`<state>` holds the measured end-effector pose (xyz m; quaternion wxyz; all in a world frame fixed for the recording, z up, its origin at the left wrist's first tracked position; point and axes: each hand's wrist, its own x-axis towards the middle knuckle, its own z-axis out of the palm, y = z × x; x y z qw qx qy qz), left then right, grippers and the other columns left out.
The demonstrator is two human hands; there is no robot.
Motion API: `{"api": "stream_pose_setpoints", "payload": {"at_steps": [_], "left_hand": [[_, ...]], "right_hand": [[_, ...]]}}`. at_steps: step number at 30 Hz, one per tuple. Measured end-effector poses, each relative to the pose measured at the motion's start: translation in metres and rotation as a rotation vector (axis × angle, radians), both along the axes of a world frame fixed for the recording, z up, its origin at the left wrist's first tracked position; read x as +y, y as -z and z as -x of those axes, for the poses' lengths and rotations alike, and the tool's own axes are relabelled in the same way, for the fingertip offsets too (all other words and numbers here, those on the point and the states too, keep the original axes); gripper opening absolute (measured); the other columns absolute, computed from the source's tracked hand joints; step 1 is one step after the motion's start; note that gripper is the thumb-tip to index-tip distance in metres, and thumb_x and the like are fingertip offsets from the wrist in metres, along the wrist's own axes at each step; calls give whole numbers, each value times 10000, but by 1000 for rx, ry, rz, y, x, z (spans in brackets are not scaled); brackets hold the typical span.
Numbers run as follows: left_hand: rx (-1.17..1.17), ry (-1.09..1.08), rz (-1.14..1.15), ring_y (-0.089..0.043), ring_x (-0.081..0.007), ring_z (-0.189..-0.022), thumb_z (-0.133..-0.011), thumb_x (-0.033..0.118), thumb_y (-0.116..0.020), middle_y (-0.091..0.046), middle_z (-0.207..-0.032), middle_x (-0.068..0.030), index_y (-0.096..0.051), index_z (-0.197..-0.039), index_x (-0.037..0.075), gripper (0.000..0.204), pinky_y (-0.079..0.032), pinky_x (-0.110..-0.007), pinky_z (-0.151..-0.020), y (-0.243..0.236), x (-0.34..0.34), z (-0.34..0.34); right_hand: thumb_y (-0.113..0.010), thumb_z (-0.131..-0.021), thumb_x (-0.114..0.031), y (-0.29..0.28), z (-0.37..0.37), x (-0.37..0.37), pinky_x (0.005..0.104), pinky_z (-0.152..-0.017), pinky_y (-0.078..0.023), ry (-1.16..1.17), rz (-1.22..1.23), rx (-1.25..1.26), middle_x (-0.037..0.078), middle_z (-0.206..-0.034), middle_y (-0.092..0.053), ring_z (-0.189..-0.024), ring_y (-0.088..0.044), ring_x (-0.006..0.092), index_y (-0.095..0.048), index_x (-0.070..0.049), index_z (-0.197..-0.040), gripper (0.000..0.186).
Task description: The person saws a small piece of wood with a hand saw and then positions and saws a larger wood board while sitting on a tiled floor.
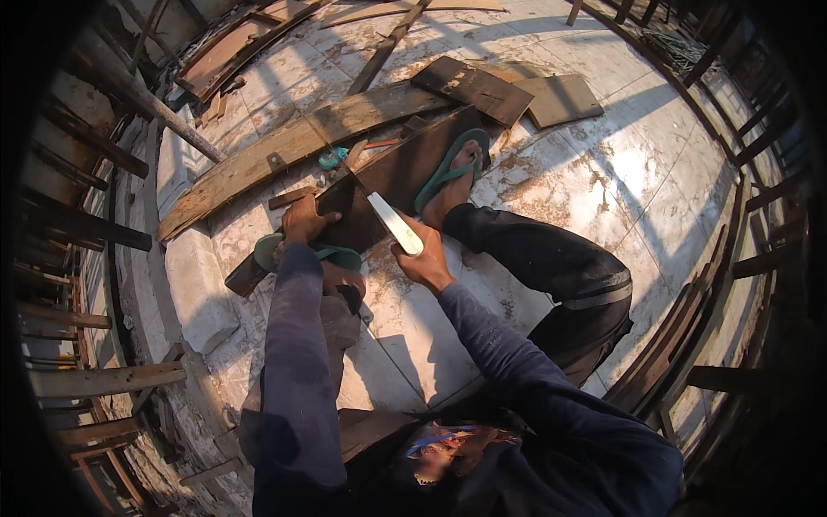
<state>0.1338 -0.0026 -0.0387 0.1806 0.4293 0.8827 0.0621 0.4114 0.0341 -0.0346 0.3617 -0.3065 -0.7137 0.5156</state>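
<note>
My right hand (pixel 424 257) is closed around the white handle (pixel 394 226) of a handsaw. The saw's thin blade (pixel 351 171) points away to the upper left and crosses the dark wooden board (pixel 379 194). At the board's left part, my left hand (pixel 303 221) grips its edge, thumb lying along the top. My feet, in green flip-flops (pixel 446 172), bear on the board, one towards each end. Just beyond the left hand is a short wood offcut (pixel 291 197). A small turquoise object (pixel 332 158) and an orange-red stick (pixel 383 145) lie behind the board.
A long weathered plank (pixel 233 177) runs across behind the work. Two flat boards, one dark (pixel 474 89) and one lighter (pixel 560 99), lie beyond it on the dusty tiled floor (pixel 672 198). A white block (pixel 196 284) stands at left. Timber posts and rails line both sides.
</note>
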Motion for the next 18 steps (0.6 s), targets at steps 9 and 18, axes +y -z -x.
{"api": "stream_pose_setpoints", "payload": {"at_steps": [9,18], "left_hand": [[46,10,6,-556,-344,-1213,-652,554,-810,-599,-1287,-180,-532,-1304,96,844,-439,-443,-984,-2,-48,39],[15,43,8,-533,-357,-1247,-663,582,-800,-571,-1329,-199,-439,-1391,101,944,-414,-441,-1037,16,-31,40]], "right_hand": [[-565,-730,46,-48,-174,-129,292,-941,-482,-117,161,-165,185,-1200,-668,-1093,-666,260,-527,-32,-1374,650],[-607,-719,-24,-10,-18,-50,318,-767,-506,-53,64,-85,223,-937,-657,-822,-657,261,-569,-44,-1304,586]]}}
